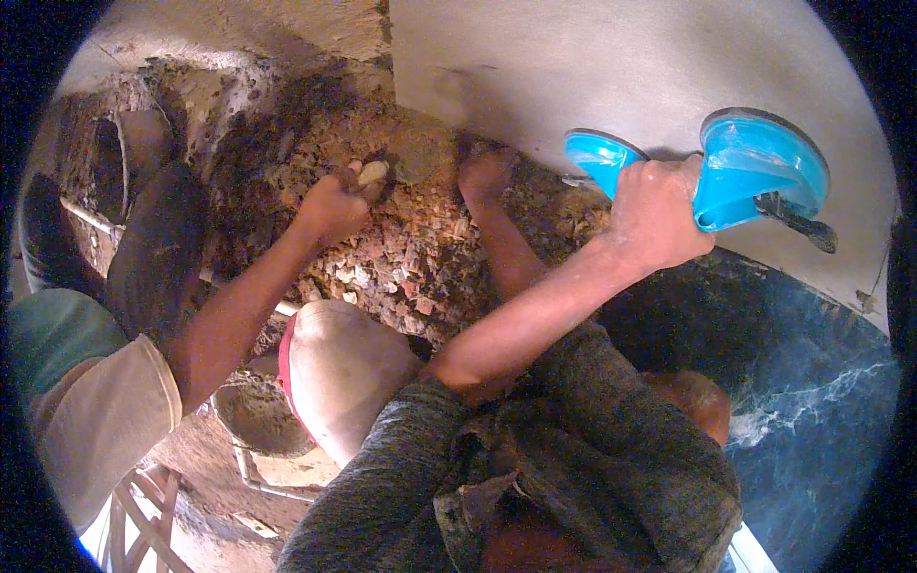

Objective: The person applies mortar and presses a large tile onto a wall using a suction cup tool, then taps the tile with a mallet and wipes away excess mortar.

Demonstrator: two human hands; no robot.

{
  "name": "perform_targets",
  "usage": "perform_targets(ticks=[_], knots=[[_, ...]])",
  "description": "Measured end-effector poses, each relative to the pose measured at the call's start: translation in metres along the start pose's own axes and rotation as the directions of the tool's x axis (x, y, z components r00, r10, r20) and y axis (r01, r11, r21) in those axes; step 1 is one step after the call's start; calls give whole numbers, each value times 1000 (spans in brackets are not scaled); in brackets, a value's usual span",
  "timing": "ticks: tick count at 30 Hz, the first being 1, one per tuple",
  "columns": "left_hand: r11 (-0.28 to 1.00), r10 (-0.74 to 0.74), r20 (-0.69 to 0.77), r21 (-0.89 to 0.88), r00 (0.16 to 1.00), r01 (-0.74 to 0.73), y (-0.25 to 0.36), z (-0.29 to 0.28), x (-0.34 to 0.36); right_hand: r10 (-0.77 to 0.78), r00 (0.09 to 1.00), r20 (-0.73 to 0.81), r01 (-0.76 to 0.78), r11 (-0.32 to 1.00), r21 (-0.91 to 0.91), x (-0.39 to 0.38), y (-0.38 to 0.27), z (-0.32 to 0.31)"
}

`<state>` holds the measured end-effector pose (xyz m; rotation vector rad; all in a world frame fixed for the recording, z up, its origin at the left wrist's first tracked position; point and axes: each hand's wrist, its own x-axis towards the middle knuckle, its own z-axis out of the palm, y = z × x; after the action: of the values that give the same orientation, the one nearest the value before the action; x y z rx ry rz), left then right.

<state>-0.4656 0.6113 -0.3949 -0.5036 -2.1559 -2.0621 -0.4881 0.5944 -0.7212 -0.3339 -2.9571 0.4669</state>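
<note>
Beside rubble ground [401, 267] and dark veined surface [812, 382], blue 2-cup suction lifter [759, 177] on pale panel [592, 57] is grasped by left hand [659, 210]; grip of right hand [484, 179] cannot be told.

The shirt [630, 468] is dark grey with lots of tiny light specks and soft wrinkles. Its sleeves [377, 477] stop partway, so the lower arms [540, 320] are bare. The left hand [661, 212] and right hand [484, 177] are bare too.
</note>
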Motion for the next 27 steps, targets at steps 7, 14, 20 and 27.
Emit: perform_targets(ticks=[7, 14, 20, 27], knots=[[999, 10, -20, 37, 1000, -9, 0, 0, 0, 22, 1000, -3, -21, 999, 34, -5, 8, -3], [999, -8, -16, 41, 1000, 9, -1, 3, 0, 44, 999, 5, -44, 998, 53, -5, 12, -6], [1000, -14, 10, 4, 1000, 14, 0, -2, -1, 40, 998, 46, -44, 994, 95, -11, -11, -5], [1000, 3, -11, 12, 1000, -3, 0, 2, 1, -13, 993, 120, -8, 985, 171, -16, -49, 7]])
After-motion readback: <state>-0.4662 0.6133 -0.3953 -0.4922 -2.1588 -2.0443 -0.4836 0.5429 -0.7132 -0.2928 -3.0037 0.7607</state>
